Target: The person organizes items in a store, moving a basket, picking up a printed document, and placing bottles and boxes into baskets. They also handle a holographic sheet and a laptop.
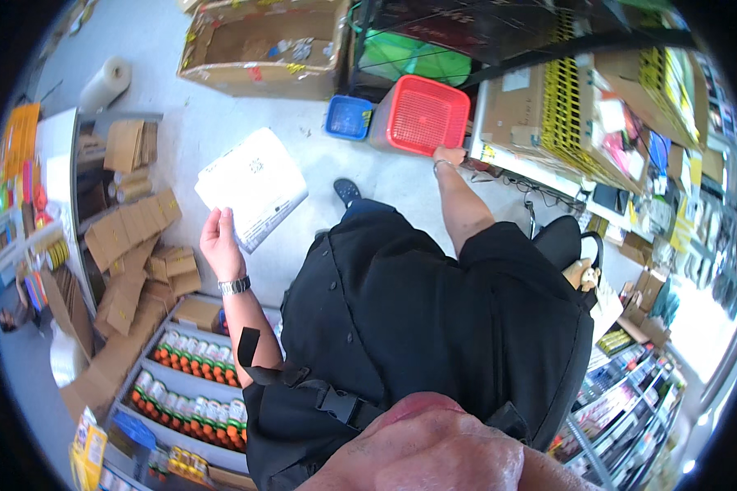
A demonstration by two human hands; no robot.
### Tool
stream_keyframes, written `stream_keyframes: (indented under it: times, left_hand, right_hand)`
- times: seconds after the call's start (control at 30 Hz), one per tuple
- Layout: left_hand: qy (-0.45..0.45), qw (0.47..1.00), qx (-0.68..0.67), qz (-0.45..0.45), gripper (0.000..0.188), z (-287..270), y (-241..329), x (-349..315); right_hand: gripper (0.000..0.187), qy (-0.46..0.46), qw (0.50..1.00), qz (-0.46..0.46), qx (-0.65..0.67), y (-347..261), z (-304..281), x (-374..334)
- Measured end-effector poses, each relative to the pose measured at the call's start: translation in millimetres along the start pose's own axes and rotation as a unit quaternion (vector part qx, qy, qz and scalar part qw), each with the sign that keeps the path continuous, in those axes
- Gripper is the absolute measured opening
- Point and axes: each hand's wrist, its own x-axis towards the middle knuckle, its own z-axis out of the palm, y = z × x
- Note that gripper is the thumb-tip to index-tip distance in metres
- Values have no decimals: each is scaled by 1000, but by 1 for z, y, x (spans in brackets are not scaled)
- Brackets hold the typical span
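My left hand [219, 237] pinches the lower edge of some white printed paper sheets [254, 184], held out over the floor. On the right, my arm reaches forward, and my right hand [449, 155] is closed on the near rim of a red plastic basket [422, 114]. The basket is tilted, with its lattice inside facing me, and no items show in it. Beside its left side sits a smaller blue basket [349, 118]. Some of my right fingers are hidden at the rim.
A large open cardboard box [262, 61] stands ahead. To the right, a bench carries cartons and yellow crates [561, 98]. Flattened cardboard [135, 229] leans at the left, near a shelf of orange-capped bottles [192, 360]. A plastic wrap roll [106, 82] lies farther off. A chair [558, 241] stands close on my right.
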Motion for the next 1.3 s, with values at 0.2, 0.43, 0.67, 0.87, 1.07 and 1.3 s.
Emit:
stream_keyframes:
  times: [0.2,0.43,0.67,0.87,1.07,1.3]
  left_hand:
    - [-25,1000,9,10,27,10,9,3]
    - [-63,998,10,20,31,22,22,7]
    - [-59,988,119,83,28,11,32,15]
    - [-34,998,1,47,29,-30,58,38]
    - [129,985,-87,68,31,-158,43,102]
    - [311,940,-118,84,30,-373,20,170]
  right_hand:
    - [48,-28,979,185,80,4,7,35]
    - [41,92,953,110,267,6,-2,5]
    - [23,-180,890,67,414,29,-51,-44]
    - [32,-393,874,-46,281,-12,-62,-110]
    - [33,-519,816,-164,195,-151,33,-255]
    - [28,-645,720,-203,157,-325,162,-458]
